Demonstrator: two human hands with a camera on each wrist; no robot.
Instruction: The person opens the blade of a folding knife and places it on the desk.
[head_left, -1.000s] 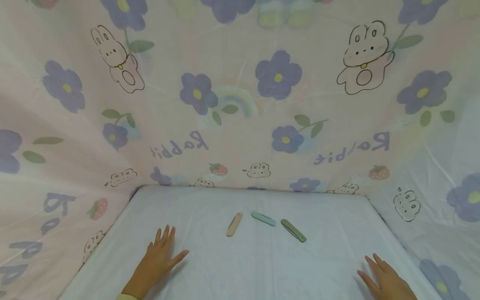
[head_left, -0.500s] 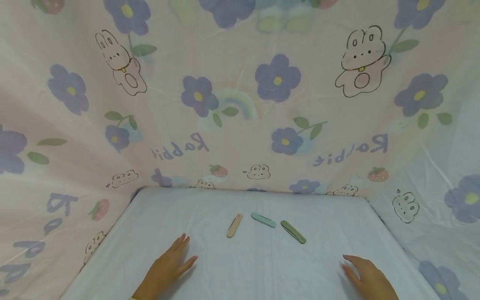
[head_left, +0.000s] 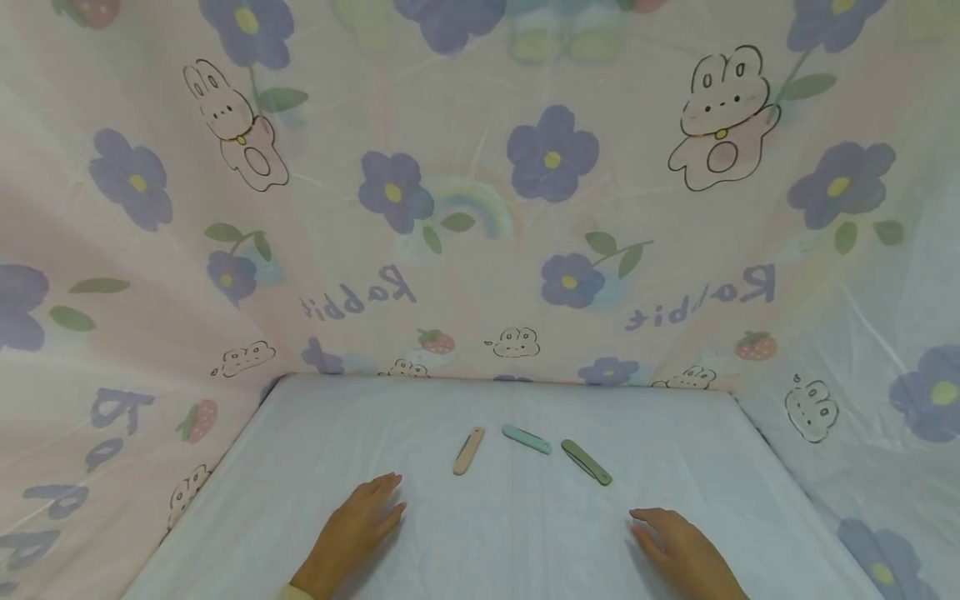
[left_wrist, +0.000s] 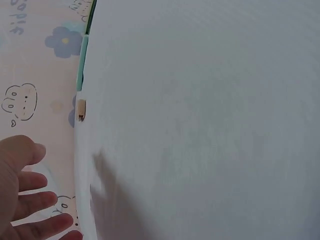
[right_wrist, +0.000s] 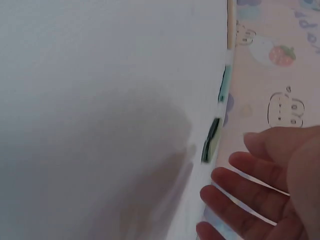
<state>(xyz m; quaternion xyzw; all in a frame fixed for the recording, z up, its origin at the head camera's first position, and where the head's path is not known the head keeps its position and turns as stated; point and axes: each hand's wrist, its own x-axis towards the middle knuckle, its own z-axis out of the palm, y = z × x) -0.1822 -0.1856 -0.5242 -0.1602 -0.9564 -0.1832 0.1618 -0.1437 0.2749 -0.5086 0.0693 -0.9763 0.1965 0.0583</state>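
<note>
A: Three slim folded pocket knives lie in a loose row on the white-covered desk (head_left: pixel 525 533): a beige, flat-handled one (head_left: pixel 468 450) on the left, a mint-green one (head_left: pixel 527 438) in the middle, and an olive-green one (head_left: pixel 587 462) on the right. None touch each other.

B: And the hands?

A: The left hand (head_left: pixel 352 529) is relaxed, fingers nearly straight, low over the cover just short of the beige knife and holding nothing. The right hand (head_left: pixel 678 546) is likewise loose and empty, near the olive knife but apart from it.

B: What worries you?

A: The knives are thin and lie flat on a smooth sheet. I'd judge a fingertip coming in shallow could push one along the cover rather than get under it, perhaps knocking it into its neighbour.

B: Anything with the cover?

A: It looks like loose fabric or film. A pinch might catch it along with a handle and drag the other two out of line.

B: Are the blades a risk?

A: All three appear closed; I can't tell from the wrist views, which show only slivers of them at the desk's edge. A grip along the blade side could lever one open.

B: Behind them?

A: Only the pink cloth backdrop with purple flowers and rabbits (head_left: pixel 480 208), well clear.
</note>
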